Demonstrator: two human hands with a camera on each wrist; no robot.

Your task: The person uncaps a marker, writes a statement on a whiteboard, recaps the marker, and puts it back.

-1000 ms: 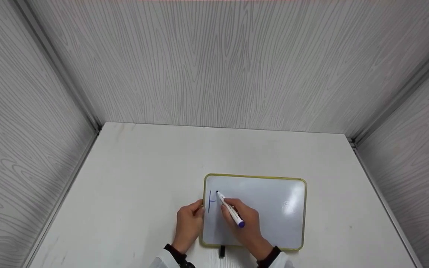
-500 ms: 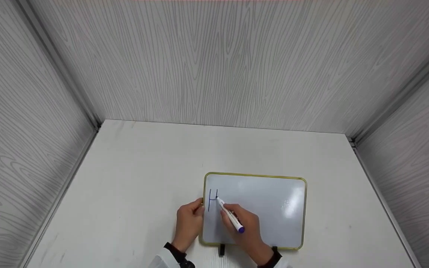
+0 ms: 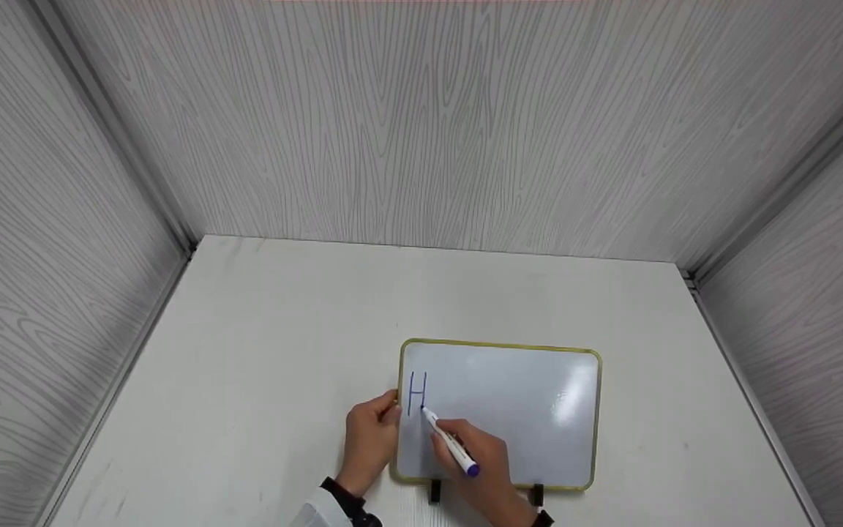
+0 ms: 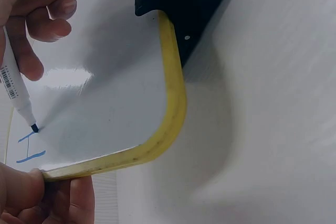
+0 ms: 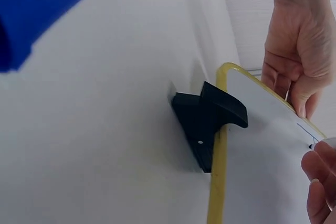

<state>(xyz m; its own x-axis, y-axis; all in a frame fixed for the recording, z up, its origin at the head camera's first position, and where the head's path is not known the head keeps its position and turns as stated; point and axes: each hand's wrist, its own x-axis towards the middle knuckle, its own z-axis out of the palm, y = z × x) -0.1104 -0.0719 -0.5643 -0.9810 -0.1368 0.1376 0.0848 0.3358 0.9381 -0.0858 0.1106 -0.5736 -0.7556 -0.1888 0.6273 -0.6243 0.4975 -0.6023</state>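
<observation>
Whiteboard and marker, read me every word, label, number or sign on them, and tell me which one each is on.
"H": blue strokes on the whiteboard.
Small dark print, with what looks like a barcode, on the white barrel of the marker: too small to read.
I can make out no other text.

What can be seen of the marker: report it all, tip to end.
The marker is a slim pen with a white, plastic-looking barrel bearing small dark print and a barcode-like patch, a blue rear end and a dark tip. Its tip is uncapped, and the person's right grip holds it at a slant. In the head view, the tip appears to touch the whiteboard at the lower end of the blue H's right stroke.
</observation>
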